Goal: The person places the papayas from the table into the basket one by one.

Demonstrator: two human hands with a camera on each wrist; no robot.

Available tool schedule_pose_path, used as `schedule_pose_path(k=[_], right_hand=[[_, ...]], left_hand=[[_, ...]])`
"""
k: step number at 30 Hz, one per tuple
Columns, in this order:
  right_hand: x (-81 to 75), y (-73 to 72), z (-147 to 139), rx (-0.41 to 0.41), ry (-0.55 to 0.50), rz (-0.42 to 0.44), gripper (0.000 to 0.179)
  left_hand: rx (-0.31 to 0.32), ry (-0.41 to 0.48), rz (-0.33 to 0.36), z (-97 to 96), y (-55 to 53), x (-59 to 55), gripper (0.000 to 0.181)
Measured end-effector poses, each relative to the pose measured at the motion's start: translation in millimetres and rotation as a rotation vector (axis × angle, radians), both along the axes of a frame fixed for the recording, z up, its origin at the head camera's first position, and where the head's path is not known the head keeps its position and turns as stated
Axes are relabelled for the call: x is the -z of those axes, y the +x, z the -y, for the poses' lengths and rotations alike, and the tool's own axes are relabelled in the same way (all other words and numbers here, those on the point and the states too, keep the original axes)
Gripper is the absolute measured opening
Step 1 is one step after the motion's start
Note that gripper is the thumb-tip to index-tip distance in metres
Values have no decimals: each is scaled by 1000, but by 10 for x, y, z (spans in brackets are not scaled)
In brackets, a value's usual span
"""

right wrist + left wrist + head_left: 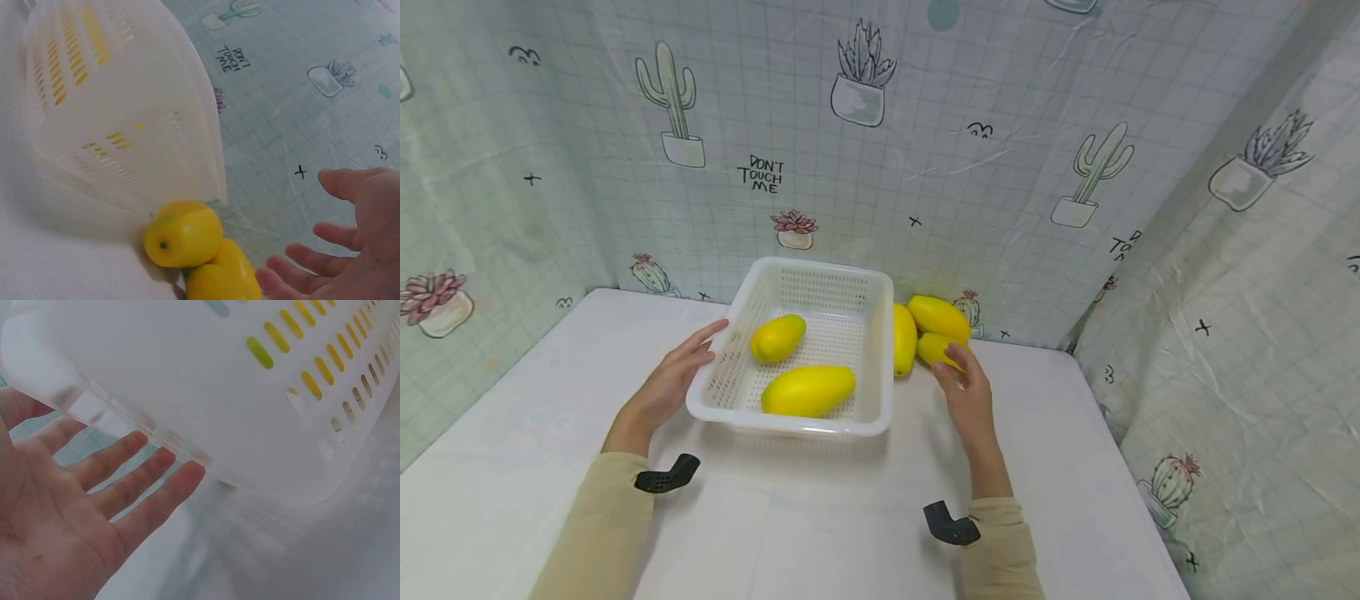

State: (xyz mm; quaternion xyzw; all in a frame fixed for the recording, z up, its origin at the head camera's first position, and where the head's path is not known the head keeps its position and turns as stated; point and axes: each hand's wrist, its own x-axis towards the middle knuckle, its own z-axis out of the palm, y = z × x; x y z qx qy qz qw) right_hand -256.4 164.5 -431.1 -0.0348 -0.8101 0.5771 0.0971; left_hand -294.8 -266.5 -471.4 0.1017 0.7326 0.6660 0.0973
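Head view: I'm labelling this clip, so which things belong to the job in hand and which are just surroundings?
Likely in the job:
- white basket, beside the left grip
- two yellow fruits inside it
- three more fruits outside, near the right grip

Likely just surroundings:
- cactus-print backdrop
- white tabletop
- black wrist-worn devices

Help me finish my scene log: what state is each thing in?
White basket: upright, partly filled.
Smaller yellow fruit inside: lying near the left wall.
Larger yellow fruit inside: lying near the front wall.
Three yellow fruits outside: clustered right of the basket.
Left hand: fingers outstretched by the basket.
Right hand: beside the outside fruits; contact unclear.
Patterned cloth: hanging, creased.
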Motion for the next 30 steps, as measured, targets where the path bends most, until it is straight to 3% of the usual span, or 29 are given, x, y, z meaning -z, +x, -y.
schedule_pose_path(k=[16,30], right_hand=[[34,-66,5,-6,9,-41,47],[86,-119,-38,25,27,-11,49]], left_hand=[[-7,0,-3,8,-2,31,53],[1,-13,-10,47,-23,48,52]])
